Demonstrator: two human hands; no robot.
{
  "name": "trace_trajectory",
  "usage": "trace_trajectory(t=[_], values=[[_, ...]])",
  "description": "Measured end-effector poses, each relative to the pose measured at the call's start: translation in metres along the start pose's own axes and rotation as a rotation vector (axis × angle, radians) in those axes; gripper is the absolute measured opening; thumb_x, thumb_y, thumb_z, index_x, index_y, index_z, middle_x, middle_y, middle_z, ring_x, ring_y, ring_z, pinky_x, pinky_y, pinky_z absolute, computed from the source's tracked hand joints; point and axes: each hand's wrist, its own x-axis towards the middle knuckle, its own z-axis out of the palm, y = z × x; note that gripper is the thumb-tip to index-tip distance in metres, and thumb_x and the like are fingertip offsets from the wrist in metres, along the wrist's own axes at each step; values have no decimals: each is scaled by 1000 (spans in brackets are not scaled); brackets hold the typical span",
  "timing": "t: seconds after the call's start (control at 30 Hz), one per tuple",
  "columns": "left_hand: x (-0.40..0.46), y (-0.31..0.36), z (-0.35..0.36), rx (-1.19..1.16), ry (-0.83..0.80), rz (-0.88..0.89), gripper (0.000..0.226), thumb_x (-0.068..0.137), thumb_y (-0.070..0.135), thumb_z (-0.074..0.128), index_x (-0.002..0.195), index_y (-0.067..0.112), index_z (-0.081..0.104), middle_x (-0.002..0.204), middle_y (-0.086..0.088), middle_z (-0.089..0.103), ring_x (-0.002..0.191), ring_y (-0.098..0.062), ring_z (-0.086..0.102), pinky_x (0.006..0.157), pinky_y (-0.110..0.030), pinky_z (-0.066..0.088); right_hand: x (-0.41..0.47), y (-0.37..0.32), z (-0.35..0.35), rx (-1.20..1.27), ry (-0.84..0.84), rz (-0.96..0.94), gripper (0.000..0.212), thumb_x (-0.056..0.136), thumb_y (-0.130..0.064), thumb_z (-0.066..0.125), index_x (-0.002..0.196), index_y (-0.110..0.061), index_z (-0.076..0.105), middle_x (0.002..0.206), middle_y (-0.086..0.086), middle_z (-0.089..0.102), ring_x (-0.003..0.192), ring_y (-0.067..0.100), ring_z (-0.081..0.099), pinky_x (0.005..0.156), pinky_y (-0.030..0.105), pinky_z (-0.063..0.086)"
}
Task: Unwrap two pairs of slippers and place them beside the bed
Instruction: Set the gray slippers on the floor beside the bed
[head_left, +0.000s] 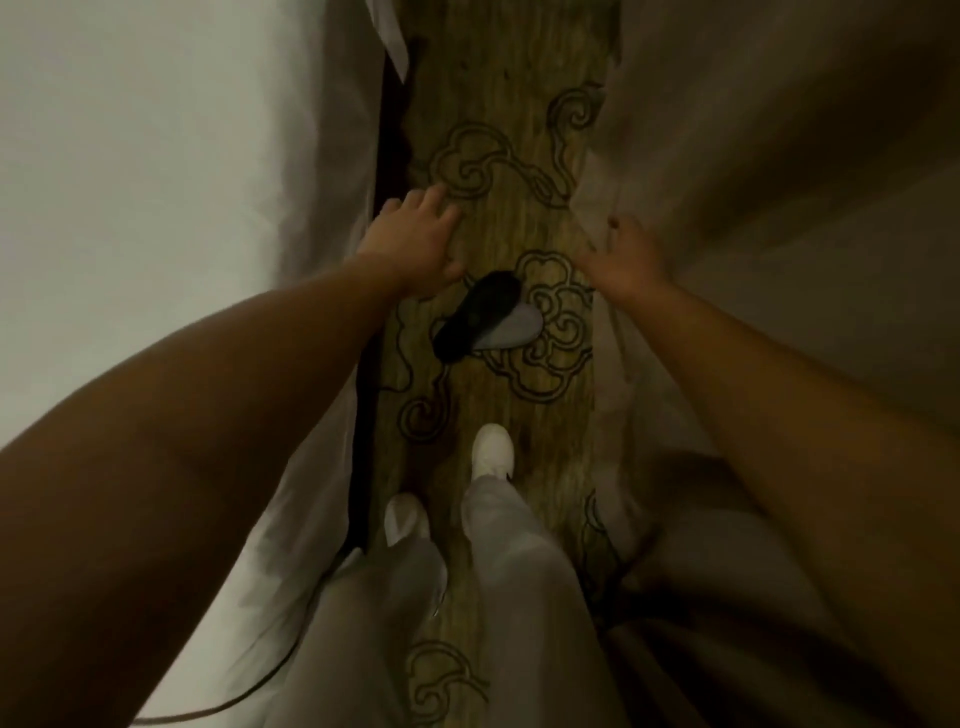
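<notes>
The person is reaching down with both the left hand (415, 234) and right hand (626, 260) spread and holding nothing, while the slippers (483, 318), looking soft and light, are lying on the rug (498, 104) between them, best grabbed at the sides.

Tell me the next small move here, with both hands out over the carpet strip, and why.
Probably lower the left hand onto the dark slipper lying on the patterned carpet between the two beds. Both hands look empty, the right hand hangs farther off by the right-hand bedding, and the slipper lies just below the left hand's fingers. Whether it is still wrapped is too dim to tell.
</notes>
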Motion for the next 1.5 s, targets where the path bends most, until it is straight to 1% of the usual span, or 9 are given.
trace_trajectory(t=[0.17,0.27,0.33,0.53,0.77,0.97,1.1,1.27,1.5], values=[[35,-15,127,21,-111,52,75,92,53,54,151,11,36,159,-23,29,141,-43,34,111,-56,33,48,62,118,66,-118,57,77,82,-44,74,147,-12,49,143,10,59,129,28,57,107,37,49],[51,-18,192,13,-124,52,74,91,52,54,151,11,37,158,-22,31,141,-42,34,112,-55,31,71,92,174,15,-136,56,78,87,-42,74,151,-10,43,152,11,48,135,29,50,109,29,42],[65,-21,228,-19,-135,26,76,90,53,56,150,11,37,156,-22,33,140,-43,35,111,-57,32,94,107,201,-22,-156,46,83,88,-41,73,156,-11,35,157,13,41,140,31,45,112,35,41],[117,-31,351,21,-131,92,74,90,55,58,144,6,43,148,-25,42,135,-43,42,109,-54,37,173,149,292,-5,-140,23,87,88,-42,75,157,-9,33,157,16,42,139,31,45,104,29,40],[146,-50,455,-263,-167,-217,80,90,63,59,145,7,43,144,-24,49,131,-43,49,104,-54,43,221,175,378,58,-211,-42,78,85,-50,76,146,-10,49,140,12,60,129,28,57,85,16,36],[153,-53,499,-360,-274,-269,96,82,66,68,145,-1,40,145,-28,45,129,-44,48,100,-44,45,230,187,414,171,-325,-6,75,94,-50,66,152,-8,41,149,10,53,135,26,52,107,30,44],[159,-48,506,-420,-270,-309,96,70,57,85,139,3,44,142,-24,49,127,-42,52,96,-43,47,230,195,410,118,-345,-70,67,97,-37,68,149,-2,43,129,5,57,115,13,51,71,-2,39],[161,-56,503,-547,-247,-151,79,72,41,89,136,10,55,135,-17,62,122,-35,59,86,-30,41,249,196,387,65,-145,-58,62,96,-45,65,142,-5,54,143,15,61,132,29,56,108,35,45],[138,-53,482,-349,-243,-2,69,89,32,74,148,11,44,138,-24,59,122,-42,59,95,-42,48,262,201,371,454,60,261,78,94,-63,53,148,-7,47,148,16,53,131,37,55,105,50,50]])
